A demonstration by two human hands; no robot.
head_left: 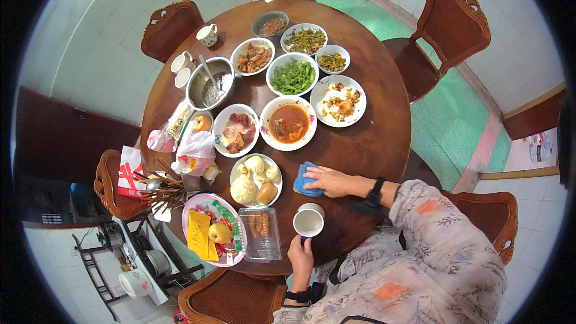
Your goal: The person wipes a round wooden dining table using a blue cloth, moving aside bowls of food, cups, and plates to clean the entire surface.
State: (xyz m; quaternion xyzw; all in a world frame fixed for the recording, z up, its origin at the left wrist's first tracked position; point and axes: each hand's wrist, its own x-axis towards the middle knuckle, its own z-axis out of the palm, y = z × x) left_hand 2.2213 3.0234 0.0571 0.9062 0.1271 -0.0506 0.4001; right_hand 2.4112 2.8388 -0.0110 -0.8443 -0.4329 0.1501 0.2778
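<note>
My right hand (327,181) lies over a blue cloth (304,183), pressing it on the brown round table (375,138). Near the table's front edge, my left hand (300,254) is closed on the handle of a white mug (309,220), whose opening faces up. Left of the cloth stands a plate of buns (257,179). Beside the mug sits a clear plastic box (260,235) with a few brown pieces of food in it. Behind the cloth is a bowl of red soup (288,123).
Several dishes, including a bowl of greens (292,74), fill the table's far half. At left are a steel pot (210,83), plastic bags (194,153), chopsticks (161,186) and a pink-rimmed tray (233,262) with a yellow fruit (219,233). Wooden chairs (453,27) surround the table.
</note>
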